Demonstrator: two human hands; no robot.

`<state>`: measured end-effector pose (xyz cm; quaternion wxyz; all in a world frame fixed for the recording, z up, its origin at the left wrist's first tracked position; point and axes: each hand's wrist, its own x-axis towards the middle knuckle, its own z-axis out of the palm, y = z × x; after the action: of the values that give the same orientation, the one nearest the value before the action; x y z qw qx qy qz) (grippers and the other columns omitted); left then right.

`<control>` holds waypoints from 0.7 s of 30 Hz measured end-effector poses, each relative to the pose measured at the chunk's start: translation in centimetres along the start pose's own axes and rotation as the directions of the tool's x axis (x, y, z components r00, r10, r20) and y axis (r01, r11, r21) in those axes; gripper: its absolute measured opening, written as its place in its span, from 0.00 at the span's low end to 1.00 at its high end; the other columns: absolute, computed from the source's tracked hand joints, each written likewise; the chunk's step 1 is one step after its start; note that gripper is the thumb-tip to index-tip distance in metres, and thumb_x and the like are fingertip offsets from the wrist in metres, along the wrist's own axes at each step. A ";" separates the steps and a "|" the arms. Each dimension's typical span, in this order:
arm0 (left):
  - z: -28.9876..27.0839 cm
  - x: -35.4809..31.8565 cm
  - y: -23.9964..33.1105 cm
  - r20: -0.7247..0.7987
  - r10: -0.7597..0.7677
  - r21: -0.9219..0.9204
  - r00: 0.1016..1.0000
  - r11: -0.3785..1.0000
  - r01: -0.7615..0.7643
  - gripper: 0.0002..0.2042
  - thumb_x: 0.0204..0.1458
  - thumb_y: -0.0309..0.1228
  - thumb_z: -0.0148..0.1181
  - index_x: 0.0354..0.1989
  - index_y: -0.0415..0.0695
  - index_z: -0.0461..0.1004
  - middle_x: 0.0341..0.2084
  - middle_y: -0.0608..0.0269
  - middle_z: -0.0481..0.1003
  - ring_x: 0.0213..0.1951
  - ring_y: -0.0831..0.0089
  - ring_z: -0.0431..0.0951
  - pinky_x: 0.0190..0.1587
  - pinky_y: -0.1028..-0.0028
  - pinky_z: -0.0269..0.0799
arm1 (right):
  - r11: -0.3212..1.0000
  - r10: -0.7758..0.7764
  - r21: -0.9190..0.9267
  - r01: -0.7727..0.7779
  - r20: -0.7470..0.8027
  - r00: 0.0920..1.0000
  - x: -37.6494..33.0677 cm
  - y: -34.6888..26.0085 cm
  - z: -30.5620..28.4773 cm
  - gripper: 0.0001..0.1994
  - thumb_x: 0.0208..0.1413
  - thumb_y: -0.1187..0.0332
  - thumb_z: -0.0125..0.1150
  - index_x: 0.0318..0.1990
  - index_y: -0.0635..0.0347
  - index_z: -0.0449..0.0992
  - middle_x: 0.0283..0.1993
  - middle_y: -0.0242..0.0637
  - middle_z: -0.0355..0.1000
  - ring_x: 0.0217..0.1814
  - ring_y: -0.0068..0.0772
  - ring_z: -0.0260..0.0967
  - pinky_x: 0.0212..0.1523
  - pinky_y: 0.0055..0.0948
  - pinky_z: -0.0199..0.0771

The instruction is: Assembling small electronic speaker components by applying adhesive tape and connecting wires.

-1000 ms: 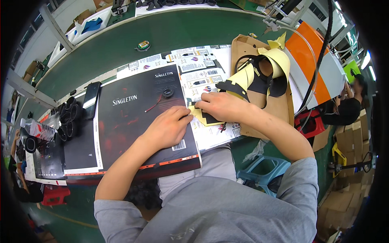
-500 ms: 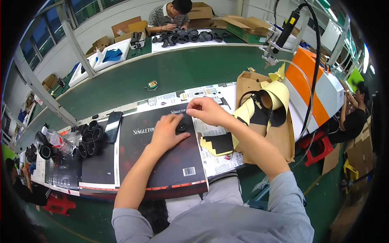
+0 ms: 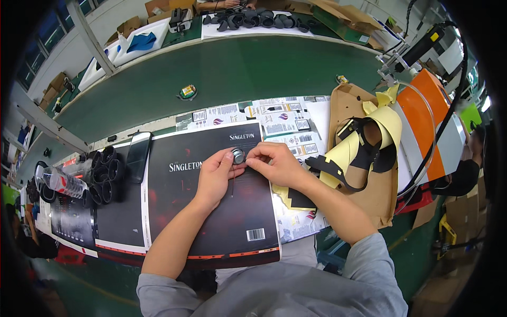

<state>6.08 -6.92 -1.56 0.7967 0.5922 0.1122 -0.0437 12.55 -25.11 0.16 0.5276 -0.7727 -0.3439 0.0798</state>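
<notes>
1 round part hovering over blk sheet
L hand gripping it, R hand pinching beside it, can't tell on what

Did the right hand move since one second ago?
Yes, leftward. It was past the right edge of the black sheet, at the yellow-and-black pieces; now the right hand's fingers are over the sheet, near the small round part.

Silvery round part; red-blotched black board
</notes>
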 end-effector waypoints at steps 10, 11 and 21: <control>-0.2 0.4 -1.7 0.022 0.160 0.039 0.987 0.986 -0.161 0.17 0.67 0.31 0.45 0.58 0.35 0.68 0.46 0.56 0.75 0.45 0.73 0.77 0.50 0.73 0.76 | 0.986 0.022 -0.162 -0.048 -0.157 0.987 0.5 0.1 1.9 0.08 0.50 0.69 0.67 0.31 0.65 0.78 0.26 0.36 0.75 0.26 0.28 0.73 0.30 0.26 0.73; -0.2 0.3 -1.8 0.032 0.160 0.054 0.987 0.985 -0.161 0.17 0.67 0.31 0.45 0.59 0.35 0.67 0.46 0.56 0.75 0.45 0.72 0.77 0.51 0.72 0.76 | 0.979 0.120 -0.146 -0.139 -0.135 0.984 0.5 0.2 1.6 0.08 0.50 0.69 0.68 0.33 0.65 0.78 0.27 0.36 0.75 0.26 0.28 0.73 0.30 0.26 0.73; -1.0 0.0 0.3 0.143 -0.014 -0.016 0.990 1.000 0.016 0.21 0.62 0.23 0.52 0.63 0.35 0.62 0.44 0.53 0.76 0.41 0.72 0.79 0.44 0.75 0.78 | 0.987 0.093 0.133 -0.094 0.012 0.996 0.2 1.6 1.0 0.19 0.51 0.74 0.67 0.51 0.65 0.74 0.31 0.31 0.71 0.28 0.14 0.68 0.29 0.16 0.68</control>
<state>6.01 -5.90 -1.58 0.8075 0.5798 0.0599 -0.0909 12.94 -24.57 -1.62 0.5729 -0.7507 -0.3024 0.1294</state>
